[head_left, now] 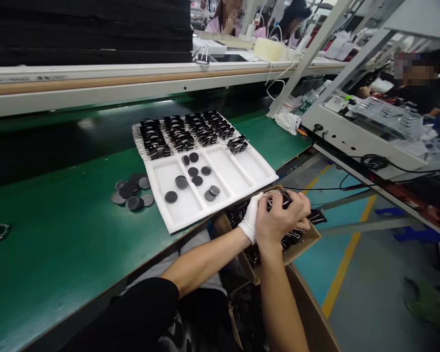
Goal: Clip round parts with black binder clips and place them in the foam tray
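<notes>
My left hand point(252, 220), in a white glove, and my bare right hand point(281, 215) are closed together around a black binder clip point(285, 199) with wire handles. My right hand covers most of the left fingers. Both are held over a cardboard box point(311, 240) full of black binder clips. Left of them, a white foam tray point(236, 171) with long compartments lies on the green bench. Rows of black clips point(179, 133) fill its far part; whether they grip discs is hard to see. Several round dark discs point(181, 182) lie loose in its two left compartments.
More discs point(132, 189) are piled on the green bench point(77, 249) left of the tray. A larger carton point(308, 303) stands below the box. A raised shelf point(113, 78) runs along the back. A slanted metal post point(308, 58) and co-workers are beyond.
</notes>
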Demonstrator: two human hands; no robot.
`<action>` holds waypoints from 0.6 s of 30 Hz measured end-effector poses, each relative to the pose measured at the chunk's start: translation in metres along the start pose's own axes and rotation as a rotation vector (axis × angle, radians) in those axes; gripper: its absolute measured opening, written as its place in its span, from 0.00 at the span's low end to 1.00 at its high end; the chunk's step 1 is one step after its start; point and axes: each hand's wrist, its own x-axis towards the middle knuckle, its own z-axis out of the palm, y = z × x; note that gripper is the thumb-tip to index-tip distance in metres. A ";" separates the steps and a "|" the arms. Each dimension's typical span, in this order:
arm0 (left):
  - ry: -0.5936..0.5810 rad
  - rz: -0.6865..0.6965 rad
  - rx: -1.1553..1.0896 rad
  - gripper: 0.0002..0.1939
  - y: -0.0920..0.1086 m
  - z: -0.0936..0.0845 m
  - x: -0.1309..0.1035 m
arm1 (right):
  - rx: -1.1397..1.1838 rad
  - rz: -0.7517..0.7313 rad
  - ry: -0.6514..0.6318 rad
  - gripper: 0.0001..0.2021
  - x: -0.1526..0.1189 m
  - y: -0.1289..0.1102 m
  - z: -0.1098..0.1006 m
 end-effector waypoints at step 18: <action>-0.027 -0.779 -1.402 0.20 -0.021 -0.038 0.007 | 0.229 -0.237 0.241 0.06 -0.003 0.007 -0.008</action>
